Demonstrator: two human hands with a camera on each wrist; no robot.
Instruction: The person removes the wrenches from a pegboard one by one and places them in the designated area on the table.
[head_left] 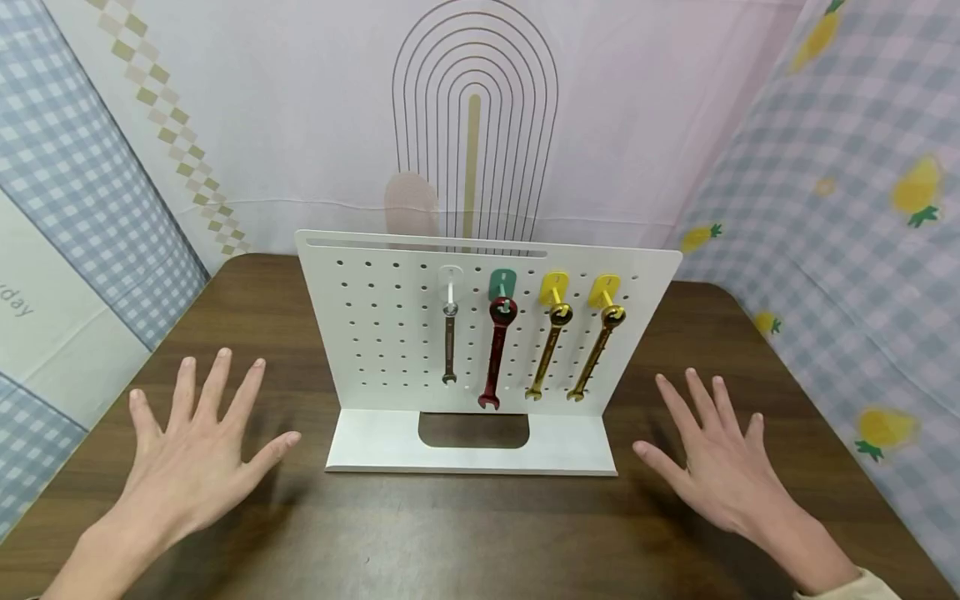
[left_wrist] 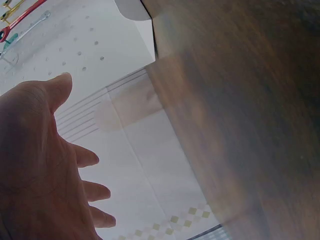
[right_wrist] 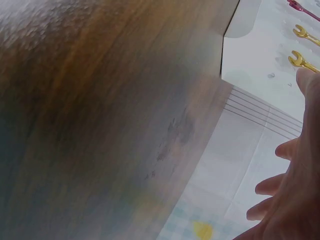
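Note:
A white pegboard (head_left: 397,333) stands on the table, with several wrenches hanging from its hooks. From left to right hang a small dark silver wrench (head_left: 449,346) on a white hook, a red wrench (head_left: 495,358) on a green hook (head_left: 502,283), and two gold wrenches, one (head_left: 548,354) beside the other (head_left: 595,357), on yellow hooks. My left hand (head_left: 191,454) is spread with straight fingers, left of the board and apart from it. To the right of the board my right hand (head_left: 723,471) is spread likewise, holding nothing. Both wrist views show the fingers extended.
The board's white base (head_left: 375,442) has a rounded cutout in front. Brown wooden table surface (head_left: 450,533) surrounds it. Behind hangs a pale cloth (head_left: 300,108) with line arches, and checked cloths (head_left: 810,217) flank the table on both sides.

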